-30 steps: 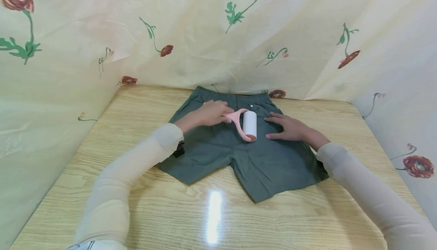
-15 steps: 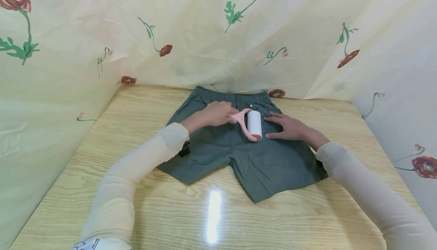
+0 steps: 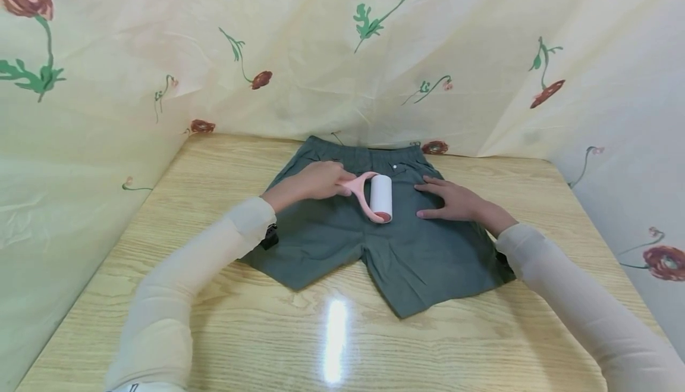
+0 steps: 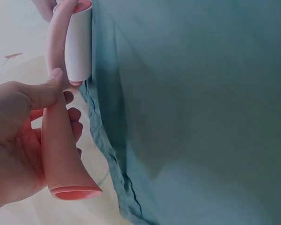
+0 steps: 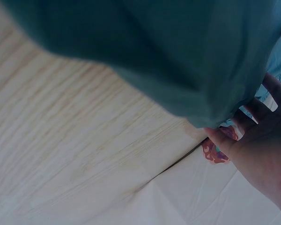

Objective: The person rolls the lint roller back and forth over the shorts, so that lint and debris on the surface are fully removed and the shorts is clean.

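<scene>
Dark green shorts (image 3: 316, 249) lie spread on the table, waistband at the far side. My left hand (image 3: 321, 180) grips the pink handle of a lint roller (image 3: 381, 197), whose white cylinder rests on the shorts near their middle. In the left wrist view the thumb and fingers of the left hand (image 4: 18, 136) wrap the roller's handle (image 4: 63, 145). My right hand (image 3: 452, 199) rests on the shorts right of the roller, fingers extended and spread. The right wrist view has the right hand (image 5: 262, 140) with its fingers against the green cloth (image 5: 178, 61).
The wood-grain table (image 3: 257, 344) reaches back to a cream, flower-printed curtain (image 3: 321, 53) that hangs behind it and along both sides. A bright light reflection shows on the near part of the tabletop.
My left hand first moved the lint roller a little right, toward the right hand, then back left past where it was. The right hand and the shorts have stayed in place.
</scene>
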Tool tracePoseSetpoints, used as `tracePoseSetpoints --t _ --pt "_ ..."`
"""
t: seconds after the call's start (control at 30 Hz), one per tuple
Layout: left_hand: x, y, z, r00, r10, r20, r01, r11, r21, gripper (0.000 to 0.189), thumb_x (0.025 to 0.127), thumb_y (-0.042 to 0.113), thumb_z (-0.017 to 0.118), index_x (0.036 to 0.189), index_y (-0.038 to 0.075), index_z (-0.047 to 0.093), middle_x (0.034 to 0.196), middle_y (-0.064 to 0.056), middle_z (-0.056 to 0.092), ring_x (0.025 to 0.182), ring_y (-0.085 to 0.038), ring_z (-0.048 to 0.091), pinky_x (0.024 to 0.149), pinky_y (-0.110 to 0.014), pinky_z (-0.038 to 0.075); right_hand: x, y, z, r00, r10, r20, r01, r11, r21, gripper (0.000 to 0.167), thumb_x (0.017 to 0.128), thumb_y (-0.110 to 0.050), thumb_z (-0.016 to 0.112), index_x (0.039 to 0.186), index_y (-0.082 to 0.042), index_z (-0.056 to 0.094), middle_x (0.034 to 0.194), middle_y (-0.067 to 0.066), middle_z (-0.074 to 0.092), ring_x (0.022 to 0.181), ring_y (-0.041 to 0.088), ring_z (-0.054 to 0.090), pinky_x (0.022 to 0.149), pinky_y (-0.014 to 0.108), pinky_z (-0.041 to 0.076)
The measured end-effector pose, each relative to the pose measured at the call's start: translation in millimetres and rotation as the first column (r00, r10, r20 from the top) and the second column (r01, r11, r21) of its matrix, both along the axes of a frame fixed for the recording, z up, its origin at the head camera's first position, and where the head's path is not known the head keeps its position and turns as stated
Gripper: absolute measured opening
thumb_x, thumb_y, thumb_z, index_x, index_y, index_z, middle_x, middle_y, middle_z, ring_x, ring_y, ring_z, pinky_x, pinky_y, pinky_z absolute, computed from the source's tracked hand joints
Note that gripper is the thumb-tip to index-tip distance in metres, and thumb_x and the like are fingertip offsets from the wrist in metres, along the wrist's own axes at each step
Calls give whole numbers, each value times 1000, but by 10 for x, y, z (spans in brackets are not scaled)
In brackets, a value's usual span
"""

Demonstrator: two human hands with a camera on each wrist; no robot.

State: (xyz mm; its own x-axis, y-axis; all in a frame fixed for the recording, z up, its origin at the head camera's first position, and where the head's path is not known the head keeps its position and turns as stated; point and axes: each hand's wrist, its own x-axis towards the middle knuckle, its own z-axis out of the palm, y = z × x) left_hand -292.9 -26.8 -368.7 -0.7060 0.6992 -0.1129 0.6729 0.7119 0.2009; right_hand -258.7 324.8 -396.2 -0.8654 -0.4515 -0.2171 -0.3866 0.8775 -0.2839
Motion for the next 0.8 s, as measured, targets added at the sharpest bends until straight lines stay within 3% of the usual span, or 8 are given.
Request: tracePoseSetpoints --t 0.37,0.8 --pt "8 -376 26 1000 5 16 -6 1000 28 44 102 32 62 144 19 60 115 -14 67 101 -27 62 83 -41 47 10 -4 8 1000 7 9 -7 1000 -3 79 95 -51 68 155 -8 42 166 27 21 151 52 20 117 68 25" --pt "41 -806 59 1000 11 -10 -11 999 33 42 101 27 66 140 12 64 100 -15 67 82 -24 57 74 -38 43 -10 15 -15 1000 13 4 -13 1000 -7 79 95 -51 68 156 -8 42 166 27 21 151 52 20 116 68 25"
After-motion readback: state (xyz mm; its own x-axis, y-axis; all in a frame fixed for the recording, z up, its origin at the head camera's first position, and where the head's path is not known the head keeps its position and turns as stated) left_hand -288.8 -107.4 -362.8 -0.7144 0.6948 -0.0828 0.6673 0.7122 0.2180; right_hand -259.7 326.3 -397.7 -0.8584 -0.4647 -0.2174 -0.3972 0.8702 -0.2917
